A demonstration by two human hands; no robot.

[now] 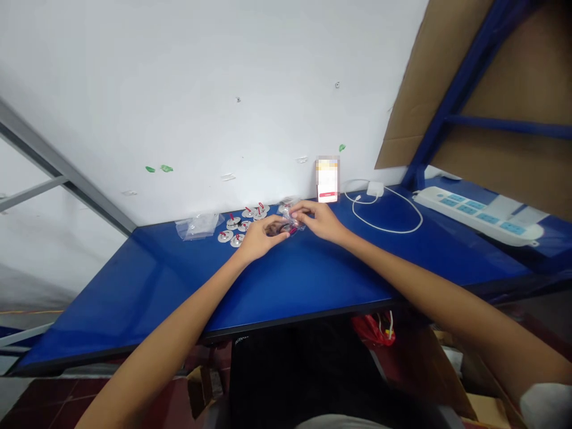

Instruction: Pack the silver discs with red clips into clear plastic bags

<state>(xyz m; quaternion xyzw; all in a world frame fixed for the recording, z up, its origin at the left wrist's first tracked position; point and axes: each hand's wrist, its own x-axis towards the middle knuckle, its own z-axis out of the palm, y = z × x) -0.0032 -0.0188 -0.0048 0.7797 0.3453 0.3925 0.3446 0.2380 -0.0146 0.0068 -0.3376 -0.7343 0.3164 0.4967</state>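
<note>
Over the blue table (286, 280), my left hand (260, 239) and my right hand (320, 219) come together at a small clear plastic bag (291, 218). My right fingers pinch its upper part, while my left fingers and thumb curl round its lower left side. Something dark and red shows inside or under the bag, too small to name. Just left of my left hand lie several round silvery discs (224, 236) with red pieces on top. Beyond them to the left is a pile of clear plastic bags (199, 226).
A lit phone (328, 180) leans upright against the white wall (277, 89). To its right are a white charger (375, 189) with a looped cable (388, 230) and a long white power strip (480, 215). A red bag (374, 329) shows below the table edge.
</note>
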